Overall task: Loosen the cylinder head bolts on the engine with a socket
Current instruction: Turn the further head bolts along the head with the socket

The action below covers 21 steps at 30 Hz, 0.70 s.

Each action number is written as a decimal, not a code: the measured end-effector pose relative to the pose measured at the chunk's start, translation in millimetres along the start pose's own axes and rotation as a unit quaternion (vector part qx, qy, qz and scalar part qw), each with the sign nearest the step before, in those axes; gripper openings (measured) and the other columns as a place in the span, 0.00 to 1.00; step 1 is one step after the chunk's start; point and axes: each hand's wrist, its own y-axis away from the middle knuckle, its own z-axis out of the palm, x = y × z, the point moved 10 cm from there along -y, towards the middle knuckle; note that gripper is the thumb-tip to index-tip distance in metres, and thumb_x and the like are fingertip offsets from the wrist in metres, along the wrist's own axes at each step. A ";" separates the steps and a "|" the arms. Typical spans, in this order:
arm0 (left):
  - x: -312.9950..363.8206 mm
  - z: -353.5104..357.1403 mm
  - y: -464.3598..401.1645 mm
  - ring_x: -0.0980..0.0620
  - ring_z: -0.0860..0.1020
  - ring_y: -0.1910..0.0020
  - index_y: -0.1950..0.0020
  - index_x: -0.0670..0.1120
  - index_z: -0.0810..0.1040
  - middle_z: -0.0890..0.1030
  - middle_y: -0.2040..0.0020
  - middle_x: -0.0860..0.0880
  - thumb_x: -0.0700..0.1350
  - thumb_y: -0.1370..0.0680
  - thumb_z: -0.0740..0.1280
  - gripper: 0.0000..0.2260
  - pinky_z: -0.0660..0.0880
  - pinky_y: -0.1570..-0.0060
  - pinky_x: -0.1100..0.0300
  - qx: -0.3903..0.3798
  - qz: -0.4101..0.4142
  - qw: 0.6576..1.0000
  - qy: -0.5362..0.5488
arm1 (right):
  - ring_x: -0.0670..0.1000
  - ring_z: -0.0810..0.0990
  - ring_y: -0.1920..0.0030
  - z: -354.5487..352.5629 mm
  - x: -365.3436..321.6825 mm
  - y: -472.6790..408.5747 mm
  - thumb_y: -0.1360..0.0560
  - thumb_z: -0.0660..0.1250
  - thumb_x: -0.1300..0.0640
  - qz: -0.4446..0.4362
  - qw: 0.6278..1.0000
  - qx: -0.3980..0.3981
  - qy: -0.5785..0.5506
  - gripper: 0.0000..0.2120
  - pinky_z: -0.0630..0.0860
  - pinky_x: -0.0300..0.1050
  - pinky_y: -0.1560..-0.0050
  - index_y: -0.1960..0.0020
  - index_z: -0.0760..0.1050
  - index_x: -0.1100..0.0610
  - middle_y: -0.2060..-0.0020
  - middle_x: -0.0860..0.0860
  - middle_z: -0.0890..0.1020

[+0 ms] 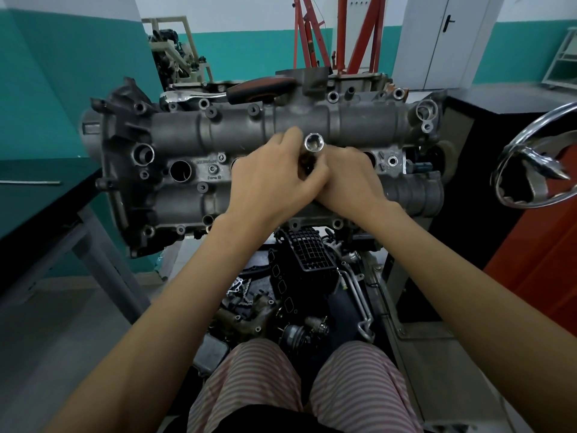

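The grey cylinder head lies across the middle of the view on its stand. Both of my hands meet over its centre. A shiny socket stands between them with its open end facing up. My left hand grips the socket's lower part with curled fingers, and my right hand wraps round it from the right. What lies under the socket is hidden by my fingers. A ratchet with a red and black handle lies on the far side of the head.
A dark table with a thin rod stands at the left. A chrome handwheel sticks out at the right beside an orange cabinet. Loose engine parts lie below the head. A red engine hoist stands behind.
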 end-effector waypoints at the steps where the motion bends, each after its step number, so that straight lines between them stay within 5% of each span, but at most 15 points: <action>1: 0.6 -0.4 -0.8 0.53 0.65 0.67 0.60 0.48 0.64 0.68 0.65 0.55 0.54 0.25 0.61 0.12 0.54 0.73 0.58 0.001 0.002 1.000 0.002 | 0.58 0.77 0.60 -1.6 0.1 0.4 0.27 0.58 0.52 0.000 1.000 0.007 -0.007 0.12 0.53 0.41 0.64 0.49 0.72 0.59 0.60 0.54 0.80; 7: -8.8 0.3 -7.7 0.50 0.63 0.75 0.74 0.46 0.60 0.62 0.77 0.53 0.60 0.22 0.58 0.26 0.51 0.75 0.60 -0.034 -0.024 0.995 -0.087 | 0.60 0.76 0.62 -7.6 3.3 3.2 0.26 0.61 0.57 0.009 0.993 0.026 -0.111 0.07 0.55 0.43 0.65 0.54 0.67 0.60 0.62 0.55 0.79; 11: -6.3 -1.8 -6.2 0.50 0.64 0.74 0.71 0.47 0.61 0.64 0.75 0.53 0.68 0.25 0.56 0.27 0.53 0.74 0.60 -0.068 -0.019 0.994 -0.087 | 0.53 0.73 0.63 -17.7 13.9 13.0 0.26 0.58 0.64 0.040 0.971 0.072 -0.225 0.03 0.66 0.45 0.64 0.56 0.70 0.63 0.62 0.55 0.75; 15: 1.5 -5.6 -3.0 0.48 0.67 0.67 0.59 0.47 0.62 0.65 0.68 0.54 0.60 0.24 0.60 0.17 0.53 0.74 0.59 -0.063 -0.002 0.997 -0.054 | 0.47 0.71 0.64 -30.4 22.9 25.6 0.29 0.56 0.69 0.082 0.938 0.150 -0.303 0.06 0.67 0.35 0.62 0.58 0.70 0.63 0.64 0.54 0.74; 21: -4.4 -1.7 -12.9 0.45 0.69 0.69 0.70 0.47 0.60 0.66 0.72 0.51 0.54 0.22 0.58 0.19 0.57 0.74 0.59 -0.093 -0.035 0.993 -0.061 | 0.42 0.71 0.76 -11.5 38.4 43.6 0.26 0.54 0.65 0.255 0.855 0.080 -0.445 0.10 0.65 0.35 0.74 0.60 0.69 0.53 0.72 0.50 0.76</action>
